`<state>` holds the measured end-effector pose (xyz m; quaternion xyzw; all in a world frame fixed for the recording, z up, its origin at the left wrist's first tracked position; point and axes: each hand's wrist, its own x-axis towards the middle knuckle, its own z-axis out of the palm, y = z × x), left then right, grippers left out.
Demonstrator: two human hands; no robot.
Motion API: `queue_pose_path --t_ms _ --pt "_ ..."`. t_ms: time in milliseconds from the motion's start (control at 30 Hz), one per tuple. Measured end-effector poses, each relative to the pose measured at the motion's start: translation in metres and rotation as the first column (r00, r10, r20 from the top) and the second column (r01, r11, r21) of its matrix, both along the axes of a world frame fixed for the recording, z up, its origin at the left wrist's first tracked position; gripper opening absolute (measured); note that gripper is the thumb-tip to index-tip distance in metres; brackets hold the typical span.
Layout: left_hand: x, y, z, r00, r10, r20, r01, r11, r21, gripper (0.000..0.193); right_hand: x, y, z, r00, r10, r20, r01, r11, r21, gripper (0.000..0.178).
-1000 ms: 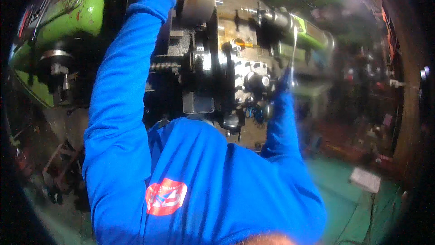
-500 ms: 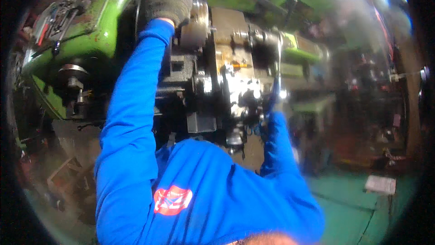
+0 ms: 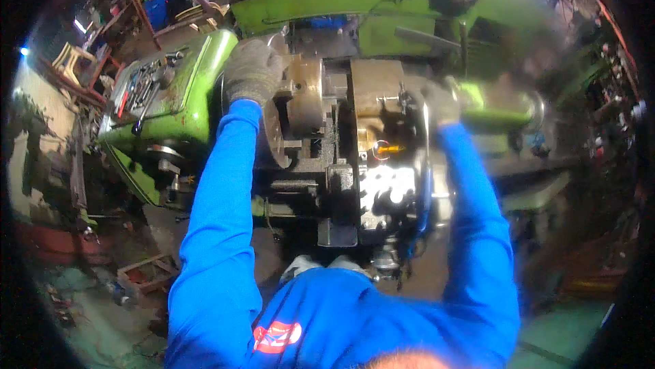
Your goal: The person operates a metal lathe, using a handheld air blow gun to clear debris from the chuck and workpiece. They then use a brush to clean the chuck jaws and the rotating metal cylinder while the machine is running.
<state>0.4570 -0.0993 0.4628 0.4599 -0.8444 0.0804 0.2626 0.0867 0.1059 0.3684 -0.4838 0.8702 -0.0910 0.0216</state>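
My left hand (image 3: 254,72), in a grey knitted glove, is bent over the top of a round lathe chuck (image 3: 271,138). Its fingertips are partly hidden. A wide, shiny metal cylinder (image 3: 305,96) sits against the chuck's right side. Farther right, my right hand (image 3: 440,101) appears gloved and smeared by motion. It is between the lathe's carriage and the green tailstock (image 3: 501,109); its fingers cannot be made out. Beside it runs a long, pale bar (image 3: 426,140) with a blue lower part. The brown metal slide (image 3: 375,81) lies between both hands.
Wrenches and other hand tools (image 3: 144,89) lie on the green headstock (image 3: 199,68) at left. A small orange-yellow piece (image 3: 389,149) rests on the carriage, above its bright, glaring front part (image 3: 387,195). A wooden crate (image 3: 147,275) stands on the floor at lower left.
My right hand has moved up and away from me, from beside the carriage front toward the tailstock. My left hand stays on the chuck. The whole view has shifted, showing more of the workshop behind.
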Motion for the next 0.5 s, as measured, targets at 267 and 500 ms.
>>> queue_pose_path --t_ms 267,500 --pt "-0.002 -0.002 -0.01 0.999 0.036 0.04 -0.034 0.998 -0.055 0.027 -0.013 -0.041 -0.026 0.974 0.223 -0.035 -0.222 0.974 0.051 0.046" --pt "-0.002 -0.013 -0.017 0.999 0.023 0.049 -0.017 0.992 -0.127 0.029 -0.011 -0.059 -0.025 0.966 0.179 -0.184 -0.142 0.969 0.202 0.033"
